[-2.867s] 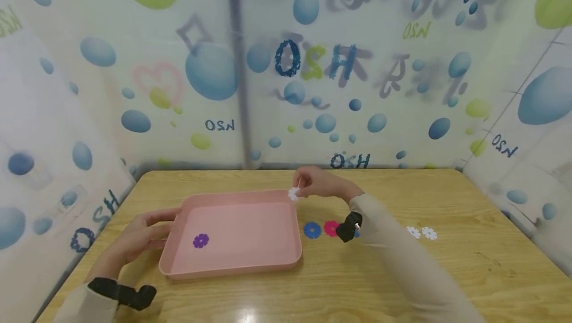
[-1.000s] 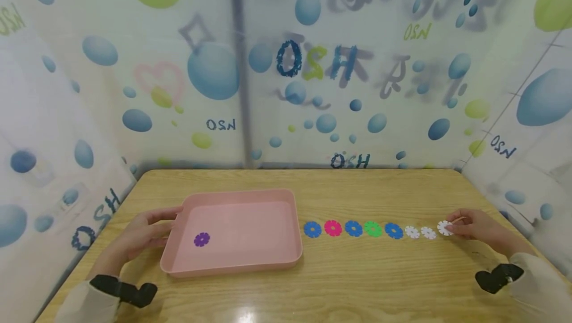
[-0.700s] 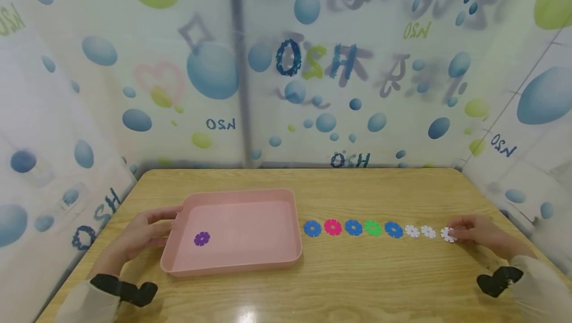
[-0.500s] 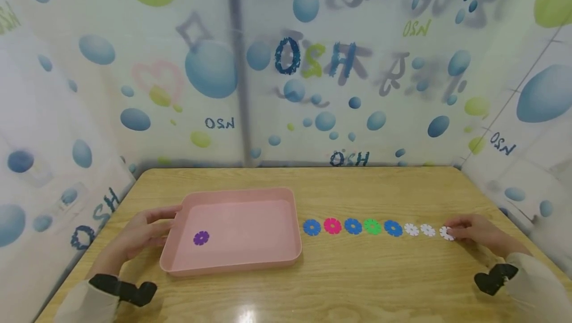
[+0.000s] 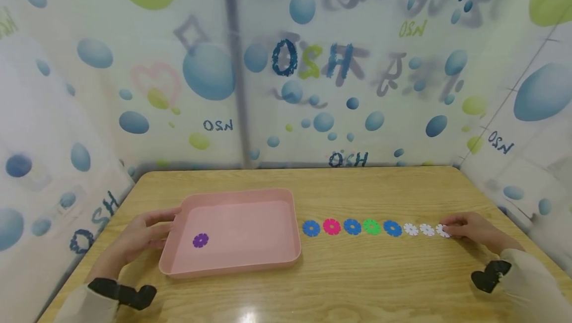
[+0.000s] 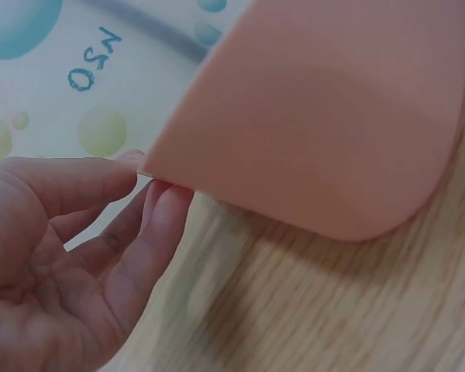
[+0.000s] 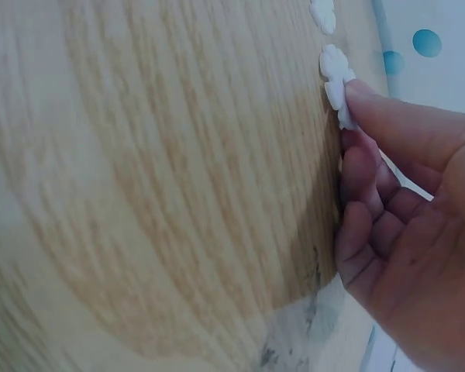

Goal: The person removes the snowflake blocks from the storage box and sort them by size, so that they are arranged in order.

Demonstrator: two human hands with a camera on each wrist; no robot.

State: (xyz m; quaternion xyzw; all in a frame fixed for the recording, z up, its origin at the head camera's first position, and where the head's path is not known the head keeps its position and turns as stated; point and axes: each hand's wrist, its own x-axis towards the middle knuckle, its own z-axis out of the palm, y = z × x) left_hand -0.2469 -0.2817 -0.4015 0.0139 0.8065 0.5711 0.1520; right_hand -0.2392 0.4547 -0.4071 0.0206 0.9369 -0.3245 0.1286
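Observation:
At the right end of a row of snowflake building discs, my right hand [image 5: 469, 229] pinches a white snowflake disc [image 5: 442, 230] between thumb and fingers. In the right wrist view that disc [image 7: 346, 108] is tilted, its edge at the neighbouring white disc [image 7: 335, 60]; part of it is hidden by the thumb. My left hand [image 5: 136, 236] holds the left rim of a pink tray [image 5: 232, 267], fingertips at the tray's edge [image 6: 294, 155] in the left wrist view. Inside the tray lies one purple snowflake disc [image 5: 200, 240].
Leftward from the held disc run two white discs, then a blue disc [image 5: 393, 228], a green disc [image 5: 372, 226], another blue disc [image 5: 352, 226], a pink disc [image 5: 332, 226] and a blue disc [image 5: 311, 228] beside the tray. The wooden table [image 5: 357, 283] backs onto a patterned curtain [image 5: 286, 114].
My right hand has carried the white snowflake disc from the tray's far right corner to the row's right end, then slid it slightly left towards its neighbour. The left hand stays at the tray.

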